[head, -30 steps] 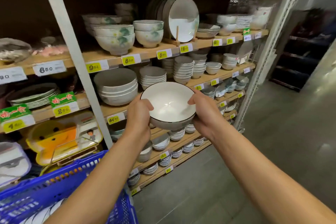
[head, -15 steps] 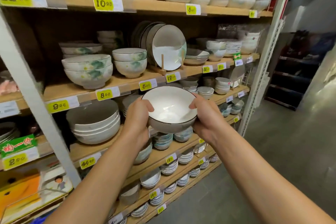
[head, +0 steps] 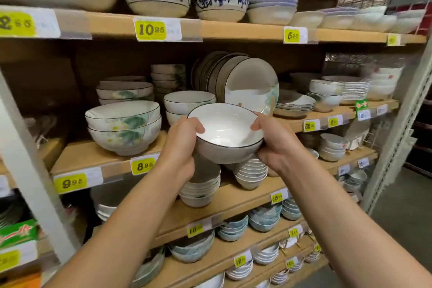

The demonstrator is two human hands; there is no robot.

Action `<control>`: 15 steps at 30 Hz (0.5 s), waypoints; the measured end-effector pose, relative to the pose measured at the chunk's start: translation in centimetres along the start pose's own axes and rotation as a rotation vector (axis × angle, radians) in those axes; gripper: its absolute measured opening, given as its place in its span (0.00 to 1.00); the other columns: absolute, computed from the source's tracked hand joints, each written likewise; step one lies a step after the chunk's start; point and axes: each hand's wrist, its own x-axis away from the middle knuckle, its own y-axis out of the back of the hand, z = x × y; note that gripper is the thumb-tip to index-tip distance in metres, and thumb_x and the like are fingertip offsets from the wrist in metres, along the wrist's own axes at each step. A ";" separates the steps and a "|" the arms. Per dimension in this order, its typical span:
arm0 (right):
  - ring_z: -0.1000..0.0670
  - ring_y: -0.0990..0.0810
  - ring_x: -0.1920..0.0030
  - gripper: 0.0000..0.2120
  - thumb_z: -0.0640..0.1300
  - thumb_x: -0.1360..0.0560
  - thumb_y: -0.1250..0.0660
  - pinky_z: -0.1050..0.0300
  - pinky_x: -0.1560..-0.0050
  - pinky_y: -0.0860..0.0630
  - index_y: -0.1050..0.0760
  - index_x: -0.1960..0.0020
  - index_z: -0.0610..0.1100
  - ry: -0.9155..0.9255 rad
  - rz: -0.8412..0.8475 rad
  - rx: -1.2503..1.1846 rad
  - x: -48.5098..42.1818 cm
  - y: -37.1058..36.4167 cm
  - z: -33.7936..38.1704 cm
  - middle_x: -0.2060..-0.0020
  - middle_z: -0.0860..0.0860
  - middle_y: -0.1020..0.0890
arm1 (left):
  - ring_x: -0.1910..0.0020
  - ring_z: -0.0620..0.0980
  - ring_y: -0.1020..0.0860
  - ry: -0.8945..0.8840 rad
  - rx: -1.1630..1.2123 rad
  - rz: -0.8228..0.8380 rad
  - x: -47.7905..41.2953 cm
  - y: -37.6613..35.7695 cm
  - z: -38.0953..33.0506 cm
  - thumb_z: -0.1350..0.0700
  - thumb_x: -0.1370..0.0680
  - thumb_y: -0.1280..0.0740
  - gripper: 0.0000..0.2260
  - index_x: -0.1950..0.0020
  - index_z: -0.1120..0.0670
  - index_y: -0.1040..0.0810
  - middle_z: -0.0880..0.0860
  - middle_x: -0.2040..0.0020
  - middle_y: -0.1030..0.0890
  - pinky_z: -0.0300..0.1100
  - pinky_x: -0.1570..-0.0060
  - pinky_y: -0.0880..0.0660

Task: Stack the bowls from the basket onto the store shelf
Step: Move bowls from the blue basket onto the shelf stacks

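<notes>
Left hand (head: 180, 147) and right hand (head: 274, 147) grip bowl (head: 228, 133) by its rim, thumbs inside. Bowl stack (head: 187, 103) and upright plates (head: 247, 82) stand just behind. Bowl higher against shelf (head: 77, 156) than before.

Single head cam, faces fwd and slightly down, close to store shelf (head: 210, 30), arm's reach

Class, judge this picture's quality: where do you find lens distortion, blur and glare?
Head view: the wide lens slants the wooden shelf edge and leans the grey metal upright; the far-left yellow price tag smears; the held white dark-rimmed bowl is sharp, soft glare inside.
</notes>
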 end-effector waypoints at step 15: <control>0.42 0.20 0.61 0.25 0.31 0.32 0.50 0.59 0.69 0.20 0.25 0.39 0.35 -0.180 0.653 0.363 -9.8 -4.1 7.3 0.53 0.39 0.19 | 0.57 0.58 0.23 -0.069 0.168 -0.051 -4.1 -2.8 -5.7 0.63 0.38 0.45 0.18 0.51 0.61 0.25 0.59 0.55 0.22 0.44 0.56 0.27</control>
